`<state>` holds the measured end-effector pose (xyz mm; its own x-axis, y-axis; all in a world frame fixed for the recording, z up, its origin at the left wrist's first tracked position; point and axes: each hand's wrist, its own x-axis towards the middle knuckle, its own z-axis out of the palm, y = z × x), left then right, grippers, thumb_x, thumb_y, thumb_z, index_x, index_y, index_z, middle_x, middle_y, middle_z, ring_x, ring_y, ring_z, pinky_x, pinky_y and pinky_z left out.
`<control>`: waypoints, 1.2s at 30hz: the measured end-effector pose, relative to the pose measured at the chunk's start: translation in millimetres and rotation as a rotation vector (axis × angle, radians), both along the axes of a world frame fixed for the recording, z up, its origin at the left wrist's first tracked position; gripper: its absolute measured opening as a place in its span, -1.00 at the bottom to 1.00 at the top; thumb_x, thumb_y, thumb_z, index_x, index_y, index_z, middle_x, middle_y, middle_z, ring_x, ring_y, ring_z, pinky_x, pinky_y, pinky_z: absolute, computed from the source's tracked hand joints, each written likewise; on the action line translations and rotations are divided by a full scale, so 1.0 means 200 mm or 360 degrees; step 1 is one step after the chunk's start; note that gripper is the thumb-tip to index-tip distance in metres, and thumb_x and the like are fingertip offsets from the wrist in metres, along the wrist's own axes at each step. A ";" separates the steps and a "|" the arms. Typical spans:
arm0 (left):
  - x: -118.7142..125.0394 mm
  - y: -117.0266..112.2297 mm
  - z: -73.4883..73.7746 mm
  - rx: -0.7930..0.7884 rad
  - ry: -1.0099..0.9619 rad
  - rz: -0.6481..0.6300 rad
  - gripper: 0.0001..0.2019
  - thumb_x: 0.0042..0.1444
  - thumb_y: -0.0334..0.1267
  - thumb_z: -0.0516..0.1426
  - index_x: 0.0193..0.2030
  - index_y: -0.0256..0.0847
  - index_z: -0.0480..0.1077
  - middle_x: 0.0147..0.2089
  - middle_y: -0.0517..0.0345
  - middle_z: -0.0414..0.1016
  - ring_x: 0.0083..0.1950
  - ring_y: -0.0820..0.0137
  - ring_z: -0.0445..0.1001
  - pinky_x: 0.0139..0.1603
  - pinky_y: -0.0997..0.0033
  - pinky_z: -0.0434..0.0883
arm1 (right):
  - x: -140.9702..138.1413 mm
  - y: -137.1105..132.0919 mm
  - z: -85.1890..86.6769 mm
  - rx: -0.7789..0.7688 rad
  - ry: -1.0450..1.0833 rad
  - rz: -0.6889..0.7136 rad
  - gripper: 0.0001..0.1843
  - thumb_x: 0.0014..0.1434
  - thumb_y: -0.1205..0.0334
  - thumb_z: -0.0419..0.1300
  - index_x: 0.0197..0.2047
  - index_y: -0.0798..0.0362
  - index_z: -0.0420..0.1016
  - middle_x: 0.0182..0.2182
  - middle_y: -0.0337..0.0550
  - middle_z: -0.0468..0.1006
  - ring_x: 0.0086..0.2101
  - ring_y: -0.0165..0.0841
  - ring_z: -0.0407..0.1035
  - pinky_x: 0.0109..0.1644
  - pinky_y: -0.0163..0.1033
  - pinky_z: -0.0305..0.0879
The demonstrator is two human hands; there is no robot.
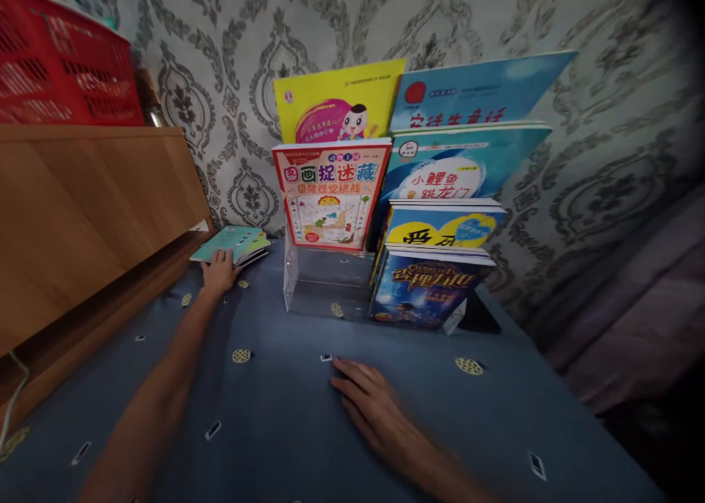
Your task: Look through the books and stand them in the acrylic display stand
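Note:
My left hand (219, 270) reaches far forward and rests on the near edge of a small stack of thin books (234, 244) lying flat on the blue cloth; its fingers lie over the stack's edge. My right hand (370, 400) lies flat and open on the blue cloth, fingers stretched, in front of a clear tiered book stand (324, 283). The stand holds a red-framed picture book (330, 194), a yellow book (338, 106) behind it, and several blue books (440, 231) in the right column.
A wooden headboard-like panel (82, 209) runs along the left, with a red plastic crate (60, 62) on top. Patterned wallpaper (606, 121) backs the stand. The blue cloth surface (275, 429) drops off at the right edge.

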<state>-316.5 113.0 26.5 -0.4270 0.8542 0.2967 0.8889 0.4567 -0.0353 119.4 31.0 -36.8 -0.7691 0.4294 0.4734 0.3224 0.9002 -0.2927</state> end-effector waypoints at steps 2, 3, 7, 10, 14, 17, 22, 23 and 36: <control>-0.01 0.01 0.01 0.0001 0.0045 -0.0024 -0.53 0.36 -0.13 -0.07 0.33 -0.29 0.21 0.37 -0.34 0.28 0.43 -0.07 0.15 0.27 -0.34 0.18 | 0.00 0.00 0.00 -0.0015 0.0010 -0.0009 -0.65 0.41 0.28 0.02 0.17 -0.02 0.47 0.20 0.02 0.50 0.21 -0.19 0.37 0.25 0.03 0.40; -0.01 0.01 0.02 -0.0014 0.0082 -0.0038 -0.55 0.37 -0.14 -0.09 0.29 -0.30 0.24 0.32 -0.34 0.33 0.39 -0.06 0.22 0.24 -0.31 0.21 | 0.00 0.00 0.00 -0.0019 0.0018 -0.0009 -0.65 0.41 0.27 0.02 0.18 -0.02 0.47 0.20 0.03 0.49 0.21 -0.19 0.36 0.25 0.04 0.39; 0.00 -0.02 0.05 -0.0123 0.0269 -0.0096 -0.59 0.37 -0.20 -0.12 0.20 -0.39 0.31 0.17 -0.39 0.46 0.21 -0.06 0.41 0.17 -0.14 0.28 | 0.00 0.00 -0.01 -0.0020 0.0011 0.0000 -0.65 0.42 0.26 0.01 0.18 0.01 0.47 0.20 0.05 0.49 0.21 -0.18 0.37 0.24 0.05 0.40; 0.03 -0.05 0.07 -0.0182 0.0326 -0.0143 -0.61 0.36 -0.27 -0.14 0.09 -0.47 0.38 0.07 -0.46 0.51 0.14 -0.08 0.48 0.14 -0.03 0.30 | -0.01 0.00 -0.01 -0.0023 -0.0017 0.0004 -0.65 0.42 0.26 0.00 0.15 0.04 0.49 0.17 0.06 0.52 0.19 -0.17 0.38 0.23 0.07 0.40; 0.09 -0.15 0.11 -0.0278 0.0379 -0.0225 -0.63 0.32 -0.41 -0.14 0.02 -0.52 0.42 -0.04 -0.50 0.56 0.05 -0.04 0.55 0.10 0.06 0.32 | -0.01 0.01 -0.01 -0.0053 -0.0027 0.0016 -0.65 0.39 0.29 0.02 0.14 0.07 0.50 0.16 0.08 0.53 0.19 -0.15 0.38 0.21 0.09 0.42; 0.17 -0.26 0.14 -0.0380 0.0399 -0.0265 -0.66 0.28 -0.46 -0.09 -0.01 -0.52 0.45 -0.13 -0.45 0.59 -0.03 -0.02 0.60 0.08 0.09 0.35 | -0.01 0.01 -0.02 -0.0032 0.0029 0.0014 -0.65 0.39 0.30 0.02 0.14 0.06 0.50 0.16 0.08 0.53 0.18 -0.15 0.39 0.22 0.10 0.41; 0.40 -0.50 0.17 -0.0523 0.0399 -0.0293 -0.65 0.22 -0.54 -0.09 -0.07 -0.48 0.49 -0.23 -0.36 0.61 -0.12 0.03 0.63 -0.11 0.20 0.42 | -0.02 0.01 -0.01 -0.0032 0.0022 0.0037 -0.66 0.38 0.28 0.03 0.12 0.04 0.52 0.12 0.07 0.56 0.15 -0.15 0.41 0.21 0.06 0.42; 0.46 -0.55 0.18 -0.0542 0.0395 -0.0301 -0.65 0.23 -0.53 -0.10 -0.09 -0.47 0.50 -0.24 -0.36 0.61 -0.13 0.04 0.63 -0.16 0.22 0.43 | -0.02 0.01 -0.01 -0.0036 0.0023 0.0040 -0.66 0.38 0.28 0.03 0.12 0.02 0.53 0.12 0.06 0.56 0.15 -0.15 0.42 0.20 0.06 0.42; 0.84 -0.94 0.08 -0.0248 -0.0425 -0.0690 -0.62 0.39 -0.07 -0.10 0.01 -0.18 0.47 0.02 -0.05 0.58 0.05 0.17 0.53 0.05 0.23 0.40 | -0.04 0.02 -0.02 -0.0078 0.0029 0.0093 -0.66 0.39 0.27 0.02 0.10 0.07 0.53 0.11 0.10 0.55 0.14 -0.14 0.42 0.20 0.10 0.40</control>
<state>-148.6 -76.0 41.9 -0.0685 0.9943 0.0813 0.9823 0.0530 0.1797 112.1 34.8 -40.7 -0.7849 0.4072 0.4671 0.2640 0.9017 -0.3423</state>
